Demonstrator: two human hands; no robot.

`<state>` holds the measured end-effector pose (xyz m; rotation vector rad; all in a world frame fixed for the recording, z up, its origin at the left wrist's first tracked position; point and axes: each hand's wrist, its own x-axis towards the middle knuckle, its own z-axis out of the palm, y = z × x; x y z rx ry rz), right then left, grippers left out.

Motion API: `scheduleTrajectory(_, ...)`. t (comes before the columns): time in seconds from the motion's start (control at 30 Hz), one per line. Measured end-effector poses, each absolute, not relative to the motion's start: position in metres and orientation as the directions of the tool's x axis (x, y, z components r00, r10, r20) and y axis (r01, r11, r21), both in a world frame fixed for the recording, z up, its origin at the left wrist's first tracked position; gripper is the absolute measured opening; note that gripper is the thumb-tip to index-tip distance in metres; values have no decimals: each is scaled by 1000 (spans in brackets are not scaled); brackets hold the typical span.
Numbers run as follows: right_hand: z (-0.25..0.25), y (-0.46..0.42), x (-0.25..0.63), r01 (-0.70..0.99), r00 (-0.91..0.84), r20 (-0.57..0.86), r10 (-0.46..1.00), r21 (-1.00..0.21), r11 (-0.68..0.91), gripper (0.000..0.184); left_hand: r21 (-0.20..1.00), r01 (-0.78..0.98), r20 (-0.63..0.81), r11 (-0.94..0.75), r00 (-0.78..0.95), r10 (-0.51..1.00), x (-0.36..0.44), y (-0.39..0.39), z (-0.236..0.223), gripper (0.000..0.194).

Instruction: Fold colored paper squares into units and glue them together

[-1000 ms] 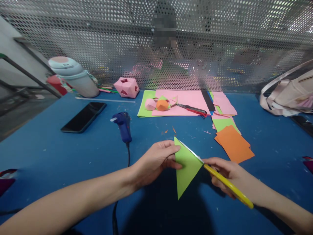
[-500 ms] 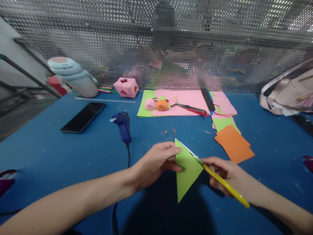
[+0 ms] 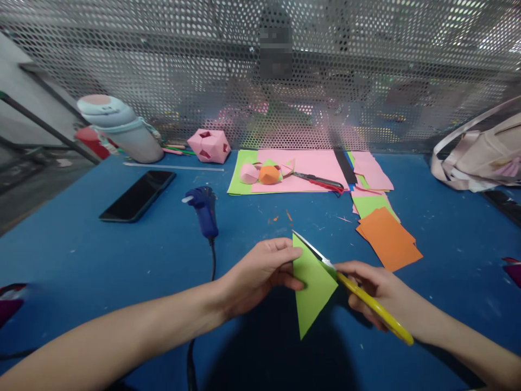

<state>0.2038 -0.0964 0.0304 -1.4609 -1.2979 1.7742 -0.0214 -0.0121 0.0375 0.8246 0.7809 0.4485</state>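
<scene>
Between thumb and fingers, my left hand (image 3: 272,266) pinches a green paper triangle (image 3: 312,288) by its left edge, above the table. My right hand (image 3: 372,288) is closed round the yellow handles of a pair of scissors (image 3: 376,309). Their metal blades run along the triangle's upper right edge, with the tips near its top corner. A narrow dark gap shows between blade and paper there. The lower corner of the triangle points down toward me. Part of the handle loops is hidden by my right fingers.
A blue glue gun (image 3: 204,212) with a black cord lies left of my hands, near a phone (image 3: 138,195). Behind are a bottle (image 3: 130,130), a pink paper ball (image 3: 209,145), a utility knife (image 3: 319,180) on pink sheets (image 3: 301,160). Orange paper (image 3: 388,239) lies at right.
The triangle has turned slightly, its lower corner swinging a little to the right. A dark gap now shows between the scissor blade and the paper edge. Both hands stay nearly in place.
</scene>
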Motion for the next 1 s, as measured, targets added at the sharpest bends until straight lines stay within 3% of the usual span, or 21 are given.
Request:
scheduleTrajectory(0.23, 26, -91, 212, 97, -182, -357, 916, -934, -345, 46, 817, -158, -405, 554, 528, 747, -21, -2, 35, 10)
scheduleTrajectory(0.47, 30, -77, 205, -83, -48, -401, 915, -911, -403, 52, 832, -163, -409, 530, 464, 785, -19, -1, 34, 6)
scheduleTrajectory(0.6, 32, -66, 191, -140, -11, -386, 923, -913, -383, 53, 834, -142, -415, 533, 475, 776, -17, -4, 34, 9)
scheduleTrajectory(0.73, 29, -57, 176, -101, 26, -274, 961, -958, -270, 52, 840, -145, -391, 522, 505, 770, -15, -9, 33, 13)
scheduleTrajectory(0.83, 25, -55, 166, -171, 23, -215, 976, -963, -208, 49, 831, -133, -382, 540, 570, 727, -15, -14, 32, 15)
scheduleTrajectory(1.0, 19, -56, 163, -180, -36, -230, 973, -956, -233, 52, 812, -89, -394, 576, 645, 655, -15, -17, 29, 25)
